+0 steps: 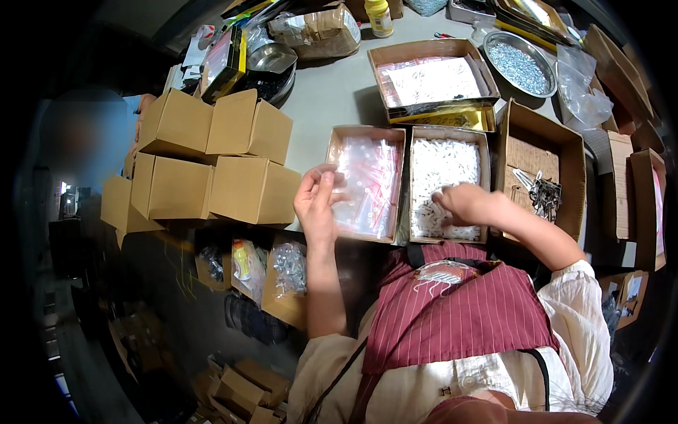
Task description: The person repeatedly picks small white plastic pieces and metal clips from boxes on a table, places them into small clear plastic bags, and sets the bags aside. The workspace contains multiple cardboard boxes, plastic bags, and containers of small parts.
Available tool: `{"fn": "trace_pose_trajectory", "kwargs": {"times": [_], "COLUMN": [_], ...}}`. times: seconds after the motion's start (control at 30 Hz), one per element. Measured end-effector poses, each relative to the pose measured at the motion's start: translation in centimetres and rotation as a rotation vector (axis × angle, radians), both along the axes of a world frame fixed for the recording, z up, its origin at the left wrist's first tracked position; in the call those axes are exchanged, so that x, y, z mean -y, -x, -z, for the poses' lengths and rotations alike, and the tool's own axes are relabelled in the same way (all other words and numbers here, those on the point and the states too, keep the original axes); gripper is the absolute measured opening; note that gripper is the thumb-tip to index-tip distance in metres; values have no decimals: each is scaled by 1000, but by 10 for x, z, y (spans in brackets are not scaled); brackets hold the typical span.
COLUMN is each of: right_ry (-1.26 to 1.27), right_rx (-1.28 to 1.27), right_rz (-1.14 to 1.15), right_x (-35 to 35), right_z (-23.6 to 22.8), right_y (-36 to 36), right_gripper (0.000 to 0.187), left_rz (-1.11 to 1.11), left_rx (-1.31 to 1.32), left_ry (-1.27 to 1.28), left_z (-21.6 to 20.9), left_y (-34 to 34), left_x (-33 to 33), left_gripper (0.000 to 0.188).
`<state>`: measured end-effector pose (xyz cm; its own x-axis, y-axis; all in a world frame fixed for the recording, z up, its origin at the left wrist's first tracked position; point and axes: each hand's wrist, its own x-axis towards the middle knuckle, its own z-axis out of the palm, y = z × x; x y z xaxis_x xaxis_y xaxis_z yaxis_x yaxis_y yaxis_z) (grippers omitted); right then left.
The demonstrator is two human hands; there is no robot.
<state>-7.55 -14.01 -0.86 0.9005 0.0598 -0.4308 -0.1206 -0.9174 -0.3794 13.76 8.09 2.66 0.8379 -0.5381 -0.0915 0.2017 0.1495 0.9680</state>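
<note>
My left hand [317,205] is raised over the left edge of a shallow carton [400,180] of clear plastic bags [367,187] with red edges. Its fingers are curved and apart; I make out nothing held in them, though a clear bag could be lost against those behind. To the right, a second carton [485,159] is filled with small white plastic pieces [443,166], like wall plugs. Over these my right hand [466,205] reaches down, slightly blurred, its fingers drawn together. Whatever they pinch is hidden.
Brown cartons [180,187] are grouped at the left. A deeper box [512,134] with dark metal hooks stands at the right. Behind are another bag box [431,53] and a metal bowl [519,63] of small shiny parts. A person in blue [88,141] is at the far left.
</note>
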Motion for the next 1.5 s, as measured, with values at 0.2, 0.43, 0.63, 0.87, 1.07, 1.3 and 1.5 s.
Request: {"fn": "trace_pose_trajectory", "kwargs": {"times": [0.2, 0.43, 0.63, 0.87, 1.07, 1.3, 1.5], "right_ry": [98, -268, -1157, -749, -241, 55, -143], "right_rx": [166, 486, 262, 657, 914, 902, 513], "right_rz": [-136, 213, 710, 745, 439, 290, 259], "right_x": [-18, 17, 24, 5, 3, 1, -4], "right_z": [42, -10, -57, -81, -97, -95, -77], "right_y": [40, 30, 35, 57, 81, 104, 121], "right_gripper": [24, 15, 17, 16, 21, 40, 50], "left_rz": [8, 34, 170, 401, 443, 483, 545], "left_rx": [166, 727, 617, 779, 1064, 1186, 1260], "left_ry": [-213, -393, -466, -190, -205, -103, -102], "left_z": [17, 14, -3, -7, -9, 1, 3], "left_y": [8, 38, 72, 104, 129, 141, 154], "left_x": [-12, -8, 17, 62, 80, 98, 100], "left_gripper": [22, 12, 7, 6, 20, 27, 48]}}
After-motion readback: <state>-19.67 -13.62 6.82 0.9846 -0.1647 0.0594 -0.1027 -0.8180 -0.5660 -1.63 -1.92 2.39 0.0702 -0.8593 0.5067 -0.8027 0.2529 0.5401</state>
